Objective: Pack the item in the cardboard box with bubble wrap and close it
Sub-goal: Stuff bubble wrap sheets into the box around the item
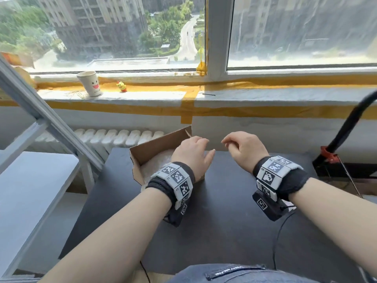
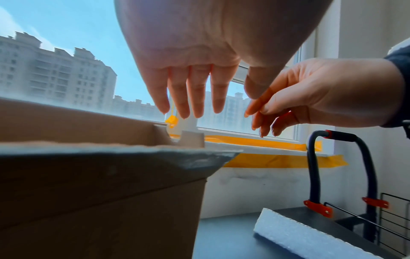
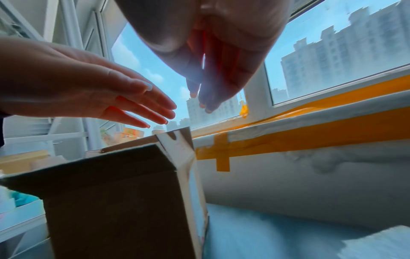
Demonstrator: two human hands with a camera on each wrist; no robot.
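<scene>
An open brown cardboard box (image 1: 142,152) stands on the dark table (image 1: 224,201), its back flap upright. Bubble wrap (image 1: 157,163) lies inside it; no item shows under the wrap. My left hand (image 1: 195,149) hovers just above the box's right side with straight fingers (image 2: 195,98), holding nothing. The right wrist view shows a gap between that left hand (image 3: 124,103) and the box's top edge (image 3: 133,149). To the right of the box, my right hand (image 1: 234,145) floats above the table, its fingers (image 2: 261,112) loosely curled and empty.
A white foam strip (image 2: 310,234) lies on the table right of the box. A black cart handle with red clamps (image 1: 330,152) stands at the table's right end. On the windowsill behind are a paper cup (image 1: 89,83) and a small yellow toy (image 1: 121,86). A grey shelf frame (image 1: 40,119) stands at left.
</scene>
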